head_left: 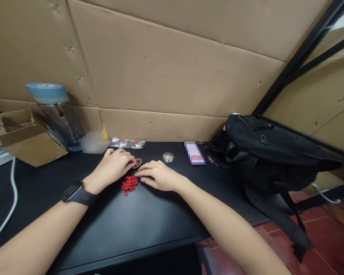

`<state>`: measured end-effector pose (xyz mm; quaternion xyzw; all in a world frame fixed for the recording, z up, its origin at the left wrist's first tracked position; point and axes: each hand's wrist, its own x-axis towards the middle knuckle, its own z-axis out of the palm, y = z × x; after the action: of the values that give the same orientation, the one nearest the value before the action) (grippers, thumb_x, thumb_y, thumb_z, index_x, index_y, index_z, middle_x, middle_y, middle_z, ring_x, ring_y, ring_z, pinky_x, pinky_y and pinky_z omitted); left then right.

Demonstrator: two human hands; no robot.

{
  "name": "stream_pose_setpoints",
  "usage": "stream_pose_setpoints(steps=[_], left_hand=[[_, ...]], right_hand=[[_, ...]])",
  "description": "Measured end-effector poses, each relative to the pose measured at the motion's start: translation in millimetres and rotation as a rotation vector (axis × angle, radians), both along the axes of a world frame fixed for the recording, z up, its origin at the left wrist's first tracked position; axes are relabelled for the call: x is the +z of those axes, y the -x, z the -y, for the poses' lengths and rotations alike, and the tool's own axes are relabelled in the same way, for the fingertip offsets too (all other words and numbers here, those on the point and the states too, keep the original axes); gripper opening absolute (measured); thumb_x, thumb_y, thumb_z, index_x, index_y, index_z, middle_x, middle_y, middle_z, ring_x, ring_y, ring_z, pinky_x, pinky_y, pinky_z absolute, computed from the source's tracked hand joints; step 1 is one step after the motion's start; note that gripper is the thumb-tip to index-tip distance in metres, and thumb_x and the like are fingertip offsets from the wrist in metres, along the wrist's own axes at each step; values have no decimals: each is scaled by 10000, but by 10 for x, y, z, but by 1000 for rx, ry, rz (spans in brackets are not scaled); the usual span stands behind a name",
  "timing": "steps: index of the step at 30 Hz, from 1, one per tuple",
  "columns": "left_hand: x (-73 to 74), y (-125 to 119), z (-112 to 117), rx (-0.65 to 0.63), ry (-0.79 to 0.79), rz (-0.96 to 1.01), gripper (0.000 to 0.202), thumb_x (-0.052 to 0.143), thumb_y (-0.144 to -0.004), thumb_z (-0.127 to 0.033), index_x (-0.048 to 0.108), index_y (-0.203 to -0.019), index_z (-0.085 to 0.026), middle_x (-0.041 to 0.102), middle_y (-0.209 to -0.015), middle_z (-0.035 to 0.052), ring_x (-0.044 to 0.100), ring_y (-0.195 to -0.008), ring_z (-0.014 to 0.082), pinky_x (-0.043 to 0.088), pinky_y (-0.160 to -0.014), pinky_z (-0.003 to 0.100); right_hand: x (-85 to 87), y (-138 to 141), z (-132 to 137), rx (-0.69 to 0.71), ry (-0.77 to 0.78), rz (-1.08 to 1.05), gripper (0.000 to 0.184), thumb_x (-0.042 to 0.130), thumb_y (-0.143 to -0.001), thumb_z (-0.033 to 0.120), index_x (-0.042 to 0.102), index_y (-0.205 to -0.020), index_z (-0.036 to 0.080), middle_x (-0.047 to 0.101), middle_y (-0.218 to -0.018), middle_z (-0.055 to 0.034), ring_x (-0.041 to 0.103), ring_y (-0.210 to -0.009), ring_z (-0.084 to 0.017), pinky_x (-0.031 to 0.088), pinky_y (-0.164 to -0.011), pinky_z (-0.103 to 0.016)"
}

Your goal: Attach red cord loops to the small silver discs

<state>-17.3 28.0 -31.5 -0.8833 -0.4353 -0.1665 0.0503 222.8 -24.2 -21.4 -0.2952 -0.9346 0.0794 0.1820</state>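
Note:
My left hand (117, 165), with a dark watch (76, 191) on its wrist, has its fingers closed at the edge of a small round silvery disc (137, 162) with a bit of red on it. From the other side, my right hand (159, 175) reaches toward the disc, its fingers stretched and apart; whether a fingertip touches the disc is hard to see. Just below both hands lies a bundle of looped red cord (129, 185) on the black desk (126, 225). A roll of clear tape (168, 157) rests beyond my right hand.
Clear packets (127, 143) with red bits lie by the cardboard wall (149, 68). On the left stand a blue-lidded bottle (60, 118), a cardboard box (31, 143) and a white cable (13, 194). A blurred pink-white item (194, 152) and black backpack (263, 152) sit right.

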Motion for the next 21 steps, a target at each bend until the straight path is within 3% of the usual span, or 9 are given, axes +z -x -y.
stream_pose_setpoints(steps=[4,9,16,21], left_hand=[[18,21,-1,49,6,3,250,537,-945,-429,756,-942,-308,764,-980,46,620,-1000,270,292,-815,400],[19,29,-5,105,-19,3,271,535,-944,-421,761,-884,-283,761,-925,68,614,-982,291,276,-801,412],[62,-33,35,149,-60,7,295,551,-927,-404,740,-764,-247,737,-841,85,597,-955,303,275,-828,435],[72,-88,58,167,-83,10,256,536,-927,-342,730,-806,-227,735,-897,98,586,-964,297,280,-825,433]], right_hand=[[-31,64,53,0,-11,28,235,549,-995,235,704,-1171,225,668,-1276,-68,594,-1159,-206,437,-996,-356],[-64,79,15,2,-26,-35,210,536,-971,142,738,-1028,135,694,-1133,-99,655,-1008,-168,487,-974,-270],[-159,36,-117,-138,-85,-25,184,572,-913,62,732,-916,152,728,-919,-87,667,-888,-197,518,-875,-313],[-108,88,-56,-182,-19,-232,190,586,-886,44,716,-947,167,728,-921,-59,676,-833,-156,519,-828,-265]])
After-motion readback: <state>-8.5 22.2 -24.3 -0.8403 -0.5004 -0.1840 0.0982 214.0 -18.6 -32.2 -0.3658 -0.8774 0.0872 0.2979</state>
